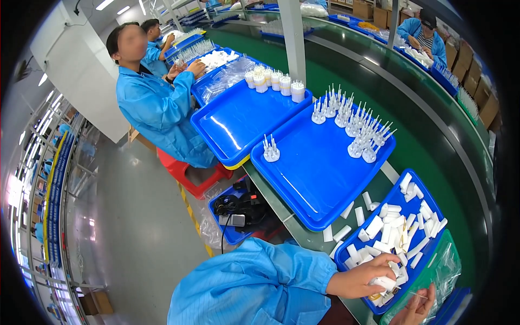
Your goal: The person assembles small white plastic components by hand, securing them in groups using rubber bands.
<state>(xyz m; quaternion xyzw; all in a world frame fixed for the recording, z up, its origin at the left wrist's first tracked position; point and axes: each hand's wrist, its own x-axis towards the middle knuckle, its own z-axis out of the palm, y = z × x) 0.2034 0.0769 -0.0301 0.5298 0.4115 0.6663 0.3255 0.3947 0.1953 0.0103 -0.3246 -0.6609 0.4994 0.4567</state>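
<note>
My left hand (360, 277), coming out of a light blue sleeve, is closed around a white cylindrical piece (383, 283) over the blue tray of parts (342, 250). Many small white plastic tubes (385, 232) lie loose in that tray, with some thin yellowish bands among them. My right hand (418, 307) is to the right, partly cut off by the lower edge of the view. Its fingers are pinched on a thin pale stick (417, 295), above a green tray (450, 245) that holds clear plastic bags (445, 266).
A large blue tray (303, 179) carries clusters of upright white pins (352, 127). Another blue tray (233, 122) has bundled white pieces (268, 80). Loose white tubes (342, 233) lie on the table. A green conveyor (368, 76) runs behind. A co-worker (157, 108) sits at the left.
</note>
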